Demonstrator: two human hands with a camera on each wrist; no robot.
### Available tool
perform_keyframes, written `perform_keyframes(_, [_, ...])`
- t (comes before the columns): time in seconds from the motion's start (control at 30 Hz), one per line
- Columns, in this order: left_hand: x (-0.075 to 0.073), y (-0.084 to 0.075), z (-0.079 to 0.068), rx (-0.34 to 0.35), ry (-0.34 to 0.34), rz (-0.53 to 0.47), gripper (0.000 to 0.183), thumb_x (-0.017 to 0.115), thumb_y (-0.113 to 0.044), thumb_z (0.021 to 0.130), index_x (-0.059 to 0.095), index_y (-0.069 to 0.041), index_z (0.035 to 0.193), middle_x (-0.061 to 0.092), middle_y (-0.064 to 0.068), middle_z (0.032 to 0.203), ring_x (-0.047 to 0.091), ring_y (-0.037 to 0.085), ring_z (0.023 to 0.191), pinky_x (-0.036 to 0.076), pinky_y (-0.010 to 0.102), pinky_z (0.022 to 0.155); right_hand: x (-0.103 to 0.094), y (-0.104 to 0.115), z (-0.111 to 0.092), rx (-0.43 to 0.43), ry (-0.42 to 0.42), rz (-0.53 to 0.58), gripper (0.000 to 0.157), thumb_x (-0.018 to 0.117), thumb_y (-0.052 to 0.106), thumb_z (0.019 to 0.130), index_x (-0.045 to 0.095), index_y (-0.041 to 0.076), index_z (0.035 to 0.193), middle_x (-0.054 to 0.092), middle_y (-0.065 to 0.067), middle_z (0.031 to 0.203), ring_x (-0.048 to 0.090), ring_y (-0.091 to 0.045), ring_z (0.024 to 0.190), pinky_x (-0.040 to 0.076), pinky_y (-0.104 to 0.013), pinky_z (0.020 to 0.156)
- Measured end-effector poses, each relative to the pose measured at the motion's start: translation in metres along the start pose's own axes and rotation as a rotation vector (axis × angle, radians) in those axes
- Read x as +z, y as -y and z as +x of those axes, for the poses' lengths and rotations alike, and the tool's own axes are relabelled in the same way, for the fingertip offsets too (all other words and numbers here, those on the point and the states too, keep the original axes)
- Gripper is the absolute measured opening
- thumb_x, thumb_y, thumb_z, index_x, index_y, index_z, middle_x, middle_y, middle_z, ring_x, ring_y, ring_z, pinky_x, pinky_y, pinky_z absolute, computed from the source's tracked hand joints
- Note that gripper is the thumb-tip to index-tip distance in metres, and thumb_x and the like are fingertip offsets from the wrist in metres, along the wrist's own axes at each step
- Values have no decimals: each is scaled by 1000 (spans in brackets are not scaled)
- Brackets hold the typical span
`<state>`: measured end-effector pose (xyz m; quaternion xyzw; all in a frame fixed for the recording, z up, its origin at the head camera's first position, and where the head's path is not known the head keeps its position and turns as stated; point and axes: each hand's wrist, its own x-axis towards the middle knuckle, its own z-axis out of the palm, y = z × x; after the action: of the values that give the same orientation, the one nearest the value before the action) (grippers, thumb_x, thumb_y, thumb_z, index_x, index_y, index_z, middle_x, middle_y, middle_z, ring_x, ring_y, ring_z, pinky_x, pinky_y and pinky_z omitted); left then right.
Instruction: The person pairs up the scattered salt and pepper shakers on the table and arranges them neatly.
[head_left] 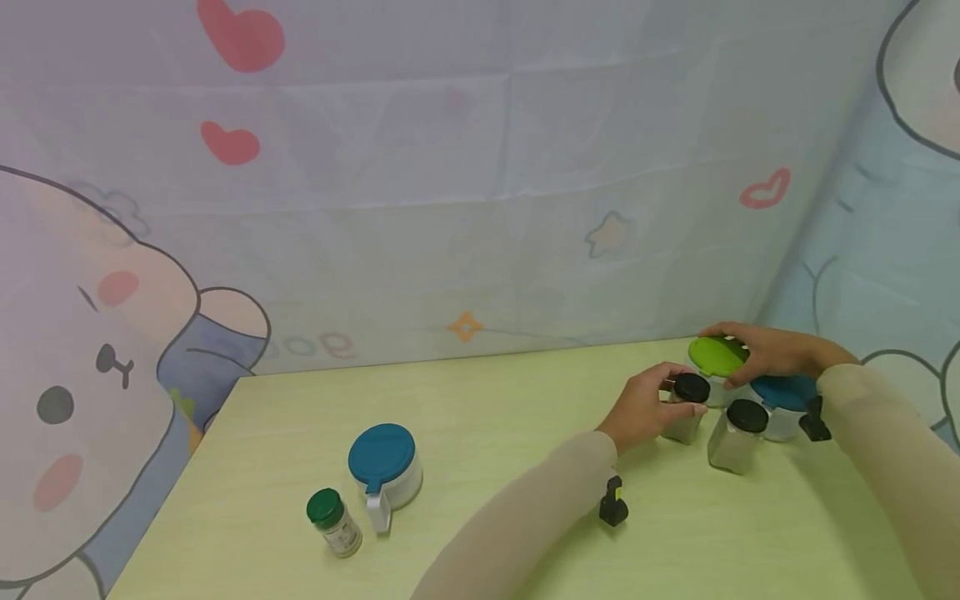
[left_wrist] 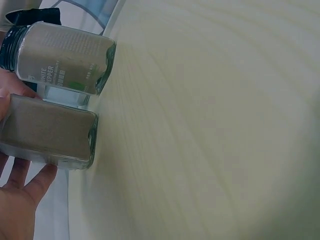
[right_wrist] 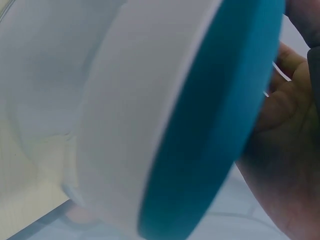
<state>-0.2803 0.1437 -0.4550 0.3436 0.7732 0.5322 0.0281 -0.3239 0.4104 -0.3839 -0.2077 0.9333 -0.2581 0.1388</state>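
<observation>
At the far right of the table, my left hand holds a square glass spice jar with a black lid between thumb and fingers. The left wrist view shows greyish powder inside this jar. My right hand grips a green-lidded seasoning pot by its lid, just behind that jar. Beside them stands a second black-lidded jar, whose label reads white pepper. A blue-lidded pot sits under my right wrist and fills much of the right wrist view, hiding the green one there.
Toward the left of the table stand another blue-lidded pot with a white handle and a small green-capped shaker. A printed cloth hangs along the table's back edge, and another cloth hangs at the right.
</observation>
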Motion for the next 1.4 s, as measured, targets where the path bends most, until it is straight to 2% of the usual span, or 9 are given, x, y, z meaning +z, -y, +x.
perform_keyframes(0.57, [-6, -8, -5, -24, 19, -22, 44, 77, -28, 92, 60, -20, 132, 65, -13, 117, 60, 0, 105, 52, 15, 86, 0, 2, 1, -6, -7, -17, 87, 87, 28, 81, 39, 5, 151, 43, -24, 146, 50, -32, 115, 47, -42, 89])
perform_keyframes(0.8, [-5, -5, -4, -21, 19, -20, 44, 78, -27, 92, 60, -20, 131, 65, -12, 116, 60, 0, 104, 51, 15, 86, 0, 2, 1, 3, 8, -12, 86, 86, 28, 82, 38, 8, 151, 42, -24, 145, 50, -31, 113, 46, -41, 88])
perform_keyframes(1.17, [-6, -6, -5, -30, 19, -28, 42, 78, -27, 91, 61, -20, 129, 63, -13, 118, 59, 1, 106, 51, 16, 87, -1, 5, 0, -10, 5, -18, 84, 87, 28, 81, 41, 6, 149, 44, -24, 144, 49, -34, 118, 47, -43, 91])
perform_keyframes(1.4, [-6, -3, -5, -35, 25, -31, 42, 79, -29, 91, 62, -20, 128, 63, -13, 118, 60, 1, 105, 52, 17, 87, 0, 6, 0, -14, 8, -8, 85, 86, 27, 81, 39, 6, 149, 44, -23, 143, 50, -31, 114, 47, -42, 90])
